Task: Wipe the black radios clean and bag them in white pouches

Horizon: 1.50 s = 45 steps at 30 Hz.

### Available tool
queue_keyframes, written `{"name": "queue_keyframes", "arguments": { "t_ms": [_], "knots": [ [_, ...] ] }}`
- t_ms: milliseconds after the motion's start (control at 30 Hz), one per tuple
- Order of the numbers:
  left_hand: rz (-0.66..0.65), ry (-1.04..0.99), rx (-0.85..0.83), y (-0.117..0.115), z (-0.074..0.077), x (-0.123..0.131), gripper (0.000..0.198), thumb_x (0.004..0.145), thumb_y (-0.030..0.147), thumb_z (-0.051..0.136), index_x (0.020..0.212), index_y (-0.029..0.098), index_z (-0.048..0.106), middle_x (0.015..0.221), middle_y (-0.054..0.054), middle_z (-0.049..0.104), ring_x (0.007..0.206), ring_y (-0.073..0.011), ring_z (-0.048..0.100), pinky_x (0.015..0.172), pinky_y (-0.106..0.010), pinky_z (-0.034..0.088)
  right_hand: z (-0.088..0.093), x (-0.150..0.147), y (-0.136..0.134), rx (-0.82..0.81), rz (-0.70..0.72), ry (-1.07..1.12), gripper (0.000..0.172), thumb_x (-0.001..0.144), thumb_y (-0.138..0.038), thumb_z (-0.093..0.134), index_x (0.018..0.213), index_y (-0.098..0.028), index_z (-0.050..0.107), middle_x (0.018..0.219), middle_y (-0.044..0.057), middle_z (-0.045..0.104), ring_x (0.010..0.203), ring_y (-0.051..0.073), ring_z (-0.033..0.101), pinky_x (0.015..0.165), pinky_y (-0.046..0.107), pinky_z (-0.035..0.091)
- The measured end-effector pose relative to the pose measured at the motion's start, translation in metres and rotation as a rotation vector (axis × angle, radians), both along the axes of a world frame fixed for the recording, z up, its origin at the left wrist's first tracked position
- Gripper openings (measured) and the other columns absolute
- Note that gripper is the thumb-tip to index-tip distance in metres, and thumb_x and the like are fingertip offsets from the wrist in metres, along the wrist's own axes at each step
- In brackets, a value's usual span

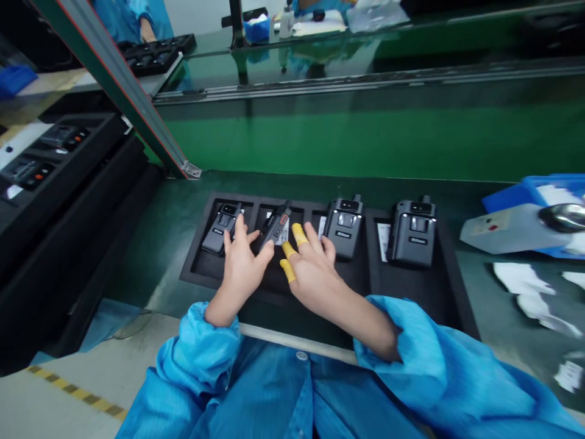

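A black foam tray (414, 286) with side-by-side compartments holds several dark handheld devices resembling body cameras or radios. My left hand (244, 259) is over the left part, fingers spread, between the leftmost device (222, 228) and a second device (275, 227) tilted onto its side. Its thumb is at the lower end of the tilted device; whether it touches cannot be made out. My right hand (315, 259), with yellow finger cots on several fingers, hovers open between the tilted device and a third device (343, 227). The rightmost device (414, 231) lies face up, clear of both hands.
At right are a translucent bottle (507, 228) with a metal top, a blue bin (512, 198) and crumpled white tissues (523, 277). Stacked black trays (55, 201) with similar devices stand at left. A metal post (123, 91) rises beside the bench; another person's hand (147, 29) shows beyond.
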<state>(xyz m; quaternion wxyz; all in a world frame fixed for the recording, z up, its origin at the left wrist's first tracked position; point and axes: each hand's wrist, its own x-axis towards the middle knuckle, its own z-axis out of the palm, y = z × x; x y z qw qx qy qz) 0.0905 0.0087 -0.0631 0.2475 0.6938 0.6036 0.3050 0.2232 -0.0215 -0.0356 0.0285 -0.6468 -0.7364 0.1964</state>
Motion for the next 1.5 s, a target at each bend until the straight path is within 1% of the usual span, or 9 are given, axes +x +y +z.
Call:
{"name": "queue_keyframes", "arguments": {
  "t_ms": [133, 233, 367, 533, 867, 1133, 1267, 1367, 1500],
  "knots": [
    [-0.053, 0.009, 0.057, 0.001, 0.0, -0.012, 0.045, 0.089, 0.036, 0.044, 0.129, 0.014, 0.047, 0.111, -0.013, 0.07, 0.116, -0.0246, 0.06, 0.113, -0.053, 0.024, -0.003, -0.006, 0.006, -0.035, 0.002, 0.077, 0.046, 0.084, -0.01, 0.038, 0.127, -0.002, 0.054, 0.15, 0.023, 0.029, 0.144, 0.035, 0.01, 0.113, 0.058, 0.016],
    [-0.03, 0.164, 0.197, 0.007, 0.004, -0.03, 0.034, 0.092, 0.03, 0.037, 0.112, 0.016, 0.061, 0.121, -0.013, 0.065, 0.128, -0.0266, 0.048, 0.11, -0.05, 0.032, -0.01, -0.008, 0.009, 0.027, -0.016, 0.131, 0.049, 0.084, -0.009, 0.036, 0.129, -0.004, 0.052, 0.15, 0.021, 0.031, 0.144, 0.033, 0.013, 0.113, 0.058, 0.015],
    [0.043, 0.53, 0.149, 0.016, 0.01, -0.052, 0.055, 0.085, 0.034, 0.054, 0.134, 0.011, 0.045, 0.14, -0.02, 0.048, 0.136, -0.0406, 0.032, 0.107, -0.065, 0.023, -0.018, -0.007, 0.009, 0.088, -0.024, 0.174, 0.05, 0.084, -0.009, 0.034, 0.129, -0.006, 0.053, 0.148, 0.02, 0.036, 0.143, 0.031, 0.019, 0.112, 0.058, 0.015],
    [0.009, 0.78, 0.126, 0.023, 0.013, -0.058, 0.073, 0.081, 0.03, 0.059, 0.142, 0.001, 0.029, 0.129, -0.028, 0.055, 0.13, -0.0453, 0.039, 0.107, -0.065, 0.02, -0.024, -0.006, 0.006, 0.122, 0.005, 0.171, 0.047, 0.083, -0.01, 0.035, 0.124, -0.008, 0.058, 0.144, 0.019, 0.042, 0.141, 0.032, 0.023, 0.11, 0.059, 0.014],
    [0.182, 0.451, 0.087, 0.037, 0.015, -0.063, 0.081, 0.071, 0.03, 0.064, 0.141, 0.013, 0.027, 0.105, -0.014, 0.069, 0.115, -0.0343, 0.055, 0.107, -0.068, 0.015, -0.027, -0.007, 0.004, 0.159, 0.034, 0.149, 0.048, 0.082, -0.009, 0.036, 0.125, -0.009, 0.058, 0.142, 0.02, 0.044, 0.139, 0.034, 0.028, 0.11, 0.062, 0.016],
    [0.092, 0.635, 0.082, 0.033, 0.017, -0.05, 0.081, 0.067, 0.029, 0.068, 0.137, 0.007, 0.034, 0.103, -0.02, 0.067, 0.118, -0.0406, 0.05, 0.104, -0.07, 0.014, -0.006, -0.007, 0.009, 0.116, -0.002, 0.2, 0.054, 0.089, -0.02, 0.038, 0.139, -0.001, 0.039, 0.148, 0.024, 0.033, 0.141, 0.034, 0.023, 0.114, 0.053, 0.022],
    [0.212, 0.408, 0.092, 0.034, 0.022, -0.059, 0.073, 0.063, 0.03, 0.07, 0.129, 0.013, 0.043, 0.102, -0.014, 0.068, 0.109, -0.0348, 0.057, 0.104, -0.061, 0.028, 0.005, -0.02, 0.026, 0.078, -0.033, 0.35, 0.075, 0.088, -0.032, 0.049, 0.144, 0.007, 0.017, 0.151, 0.03, 0.018, 0.144, 0.032, 0.014, 0.116, 0.047, 0.022],
    [0.267, -0.057, 0.054, 0.031, 0.022, -0.065, 0.065, 0.066, 0.035, 0.068, 0.123, 0.019, 0.043, 0.102, -0.011, 0.067, 0.097, -0.0269, 0.064, 0.091, -0.048, 0.047, 0.003, -0.034, 0.04, 0.074, -0.091, 0.446, 0.094, 0.08, -0.039, 0.061, 0.145, 0.006, 0.01, 0.152, 0.033, 0.01, 0.145, 0.034, 0.006, 0.115, 0.05, 0.021],
    [0.211, -0.598, -0.005, 0.02, 0.018, -0.064, 0.06, 0.075, 0.045, 0.062, 0.124, 0.021, 0.038, 0.099, -0.008, 0.067, 0.089, -0.0203, 0.067, 0.08, -0.036, 0.053, -0.002, -0.041, 0.048, 0.063, -0.163, 0.487, 0.097, 0.074, -0.035, 0.068, 0.143, 0.006, 0.014, 0.147, 0.034, 0.024, 0.142, 0.036, 0.021, 0.11, 0.047, 0.032]
  ]
}}
